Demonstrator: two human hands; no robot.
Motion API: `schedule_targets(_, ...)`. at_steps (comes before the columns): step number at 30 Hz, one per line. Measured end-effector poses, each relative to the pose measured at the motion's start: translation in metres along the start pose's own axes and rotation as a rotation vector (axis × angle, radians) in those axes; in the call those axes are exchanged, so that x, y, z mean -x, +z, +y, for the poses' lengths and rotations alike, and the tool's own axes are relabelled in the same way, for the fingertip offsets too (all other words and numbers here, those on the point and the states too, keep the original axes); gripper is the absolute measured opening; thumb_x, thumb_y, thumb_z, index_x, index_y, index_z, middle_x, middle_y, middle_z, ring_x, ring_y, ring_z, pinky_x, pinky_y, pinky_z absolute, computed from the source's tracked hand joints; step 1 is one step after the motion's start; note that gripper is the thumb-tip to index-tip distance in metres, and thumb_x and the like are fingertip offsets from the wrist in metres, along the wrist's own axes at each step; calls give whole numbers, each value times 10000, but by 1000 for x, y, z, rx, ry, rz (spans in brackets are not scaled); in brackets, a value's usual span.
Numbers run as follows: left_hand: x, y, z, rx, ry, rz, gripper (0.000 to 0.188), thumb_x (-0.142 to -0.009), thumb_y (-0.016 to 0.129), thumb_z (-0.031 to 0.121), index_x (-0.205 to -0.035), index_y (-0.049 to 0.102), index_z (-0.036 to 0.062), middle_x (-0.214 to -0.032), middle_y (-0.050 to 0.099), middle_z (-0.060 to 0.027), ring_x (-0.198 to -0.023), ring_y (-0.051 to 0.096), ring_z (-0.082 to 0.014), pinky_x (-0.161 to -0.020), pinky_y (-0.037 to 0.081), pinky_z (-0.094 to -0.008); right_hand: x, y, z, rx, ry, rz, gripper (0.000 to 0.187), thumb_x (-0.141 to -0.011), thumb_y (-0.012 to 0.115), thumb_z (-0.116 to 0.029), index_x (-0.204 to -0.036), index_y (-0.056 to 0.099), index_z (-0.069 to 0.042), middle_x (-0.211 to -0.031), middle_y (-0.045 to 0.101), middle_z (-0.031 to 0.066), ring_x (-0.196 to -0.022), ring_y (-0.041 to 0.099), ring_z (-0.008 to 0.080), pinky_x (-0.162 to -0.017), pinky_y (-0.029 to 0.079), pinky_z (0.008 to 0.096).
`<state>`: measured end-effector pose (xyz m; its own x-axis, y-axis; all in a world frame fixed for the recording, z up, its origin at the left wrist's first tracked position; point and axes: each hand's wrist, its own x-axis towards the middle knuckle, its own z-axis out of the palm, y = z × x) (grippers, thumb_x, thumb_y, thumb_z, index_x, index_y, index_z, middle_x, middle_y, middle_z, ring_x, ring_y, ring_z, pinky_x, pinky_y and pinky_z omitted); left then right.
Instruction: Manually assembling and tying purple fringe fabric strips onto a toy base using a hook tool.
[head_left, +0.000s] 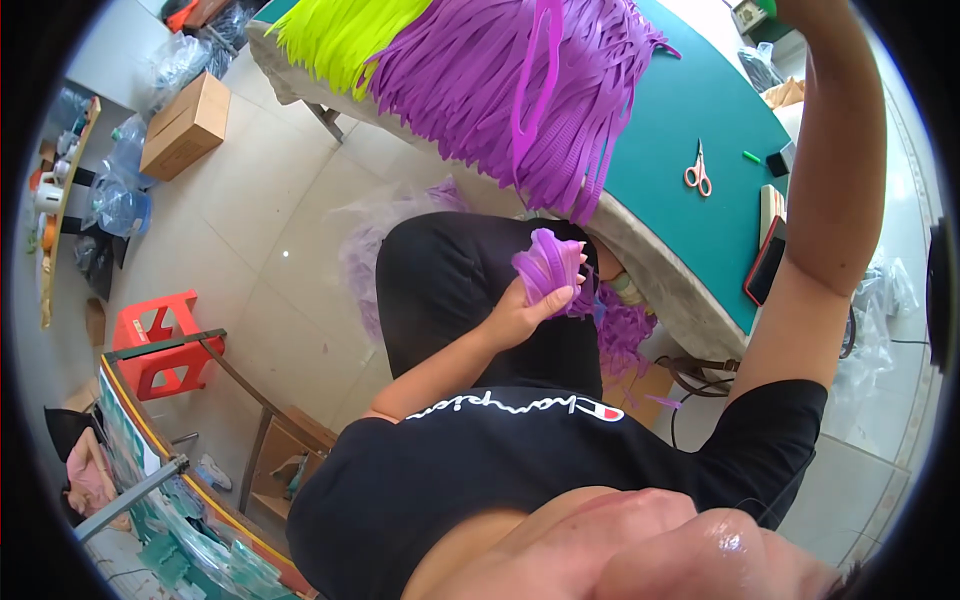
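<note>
My left hand point(530, 308) is closed round a folded bunch of purple rubbery straps point(548, 265), held above my lap. My right arm is raised along the right side. Only part of my right hand point(812, 12) shows at the top edge, its fingers cut off, beside a small bit of green point(767, 5). A large heap of purple straps point(480, 90) drapes over the table's near edge. A brighter magenta looped strap point(540, 90) shows across the heap. Yellow-green straps point(345, 40) lie to its left.
On the green tabletop point(660, 235) are scissors point(699, 172), a green cap point(752, 156) and a red-edged black case point(766, 262). Purple scraps point(622, 335) and a clear bag point(365, 260) sit below the table. A red stool point(160, 340) and cardboard box point(186, 125) stand left.
</note>
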<state>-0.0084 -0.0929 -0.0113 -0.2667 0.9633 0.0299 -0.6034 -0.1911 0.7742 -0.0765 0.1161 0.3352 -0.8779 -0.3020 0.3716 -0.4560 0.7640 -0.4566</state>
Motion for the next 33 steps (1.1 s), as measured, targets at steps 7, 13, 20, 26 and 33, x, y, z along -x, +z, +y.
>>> schedule_targets(7, 3, -32, -9, -184, -70, -17, 431, -951, 568, 125, -1353, 461, 11, -1254, 557, -50, -1062, 540, -123, -931, 423, -293, -4, -68, 181, 254, 400, 83, 171, -857, 550, -28, -699, 490, 1, -658, 551, 104, -653, 552, 178, -650, 452, 307)
schedule_targets(13, -8, -40, -17, -183, -169, -28, 476, -933, 599, 137, -1366, 445, 12, -1194, 588, -54, -1074, 534, -119, -949, 409, -296, 54, -66, 394, 906, 225, 218, 47, -739, 566, -36, -695, 580, -28, -704, 621, 172, -646, 584, 320, -618, 465, 405)
schedule_targets(20, -2, -49, -6, -269, -155, 55, 709, -889, 644, 128, -1461, 242, 15, -1212, 571, -83, -1124, 524, -150, -980, 399, -323, 71, 20, 359, 362, 598, 769, 429, -874, 629, -474, -832, 660, -48, -561, 597, 94, -533, 587, 215, -568, 493, 342)
schedule_targets(26, -9, -36, 15, -631, 54, -75, 677, -862, 607, 71, -1453, 279, 21, -1205, 550, -128, -1067, 533, -250, -950, 394, -355, 189, 98, 129, -858, 664, 544, 469, -962, 429, -533, -862, 437, -75, -613, 387, -21, -500, 317, 56, -445, 224, 219)
schedule_targets(33, 2, -11, 36, -401, -1, -37, 609, -861, 647, 105, -1385, 364, -26, -1306, 492, -129, -1158, 492, -207, -995, 378, -357, 258, 222, -2, -1035, 906, 729, 381, -964, 499, -448, -864, 438, -86, -651, 401, -7, -536, 333, 53, -470, 248, 189)
